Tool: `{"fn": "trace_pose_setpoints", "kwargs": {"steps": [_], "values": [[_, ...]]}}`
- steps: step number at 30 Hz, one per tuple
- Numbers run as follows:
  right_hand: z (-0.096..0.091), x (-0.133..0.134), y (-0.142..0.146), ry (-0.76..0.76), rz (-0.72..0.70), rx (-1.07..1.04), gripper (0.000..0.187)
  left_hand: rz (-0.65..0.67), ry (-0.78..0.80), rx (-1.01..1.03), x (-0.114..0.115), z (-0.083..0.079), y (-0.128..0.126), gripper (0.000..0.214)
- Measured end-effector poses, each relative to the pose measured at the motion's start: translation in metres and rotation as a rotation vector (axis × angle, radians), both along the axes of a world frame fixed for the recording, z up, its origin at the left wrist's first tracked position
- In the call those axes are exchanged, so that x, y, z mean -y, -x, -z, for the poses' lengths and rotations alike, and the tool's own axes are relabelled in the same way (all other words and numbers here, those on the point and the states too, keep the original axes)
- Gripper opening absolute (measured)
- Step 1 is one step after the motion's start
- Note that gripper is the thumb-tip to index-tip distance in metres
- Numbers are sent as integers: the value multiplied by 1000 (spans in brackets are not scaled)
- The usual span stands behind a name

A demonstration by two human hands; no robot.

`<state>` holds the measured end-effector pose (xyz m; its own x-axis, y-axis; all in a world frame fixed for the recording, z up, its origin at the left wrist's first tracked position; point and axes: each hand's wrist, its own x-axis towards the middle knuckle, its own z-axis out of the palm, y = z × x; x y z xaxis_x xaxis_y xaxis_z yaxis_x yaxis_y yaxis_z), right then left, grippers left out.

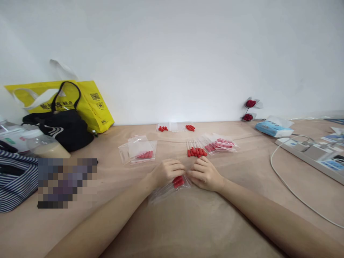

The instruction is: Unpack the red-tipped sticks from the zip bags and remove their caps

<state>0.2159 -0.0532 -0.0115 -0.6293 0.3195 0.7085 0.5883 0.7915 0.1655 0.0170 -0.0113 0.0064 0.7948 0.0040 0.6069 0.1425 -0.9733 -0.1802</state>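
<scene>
A clear zip bag [164, 191] with red-tipped pieces [177, 181] in it lies slanted on the table before me. My left hand [168, 172] is closed over the bag's upper edge, its fingers partly covering the red tips. At the bag's right end, my right hand [205, 175] has its fingers curled in a pinch on the edge; the fingertips are partly hidden. Just beyond it lies a fanned row of thin white sticks with red tips [197, 152]. Stacked filled zip bags [225, 144] are to its right, and flat zip bags [139, 147], with some red tips showing, sit left.
Two small groups of red-tipped sticks [190, 127] lie by the wall. At left are a yellow bag [100, 111], a black bag [72, 132], a bottle [51, 148] and a striped bag [18, 182]. Tissues [272, 128], a power strip [317, 157] and a white cable [285, 186] are right.
</scene>
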Motion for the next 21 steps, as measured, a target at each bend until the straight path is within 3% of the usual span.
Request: {"fn": "trace_pose_setpoints", "kwargs": {"steps": [6,13,16,21], "values": [[-6,2,3,-215,-65,119,21,19,-11,-3,2,-1,1,17],[-5,5,5,-228,-58,187,28,10,-125,-210,1,-11,3,22],[2,2,6,-152,-51,225,31,16,-125,-257,2,-11,1,24],[10,-5,9,203,-55,133,35,42,-174,-338,3,-10,-3,25]]}}
